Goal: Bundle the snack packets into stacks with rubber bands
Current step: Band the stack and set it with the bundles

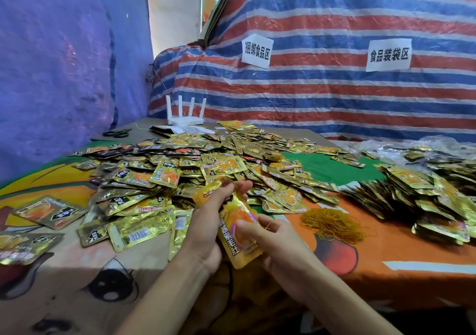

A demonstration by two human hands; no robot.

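Note:
Both my hands hold a small stack of gold and orange snack packets [239, 234] just above the table's near edge. My left hand [208, 221] grips the stack's upper left side, fingers curled over its top. My right hand [268, 242] pinches the stack's right edge, thumb on the front packet, and a thin yellow rubber band shows at its fingers. A big heap of loose gold packets [180, 170] lies behind the hands. A pile of yellow rubber bands [332, 224] lies on the cloth to the right.
Bundled packet stacks [425, 200] are piled at the right. A white router [185, 118], black scissors [117, 133] and papers sit at the back of the table. A printed cloth [386, 252] covers the table; striped tarpaulin [334, 90] hangs behind.

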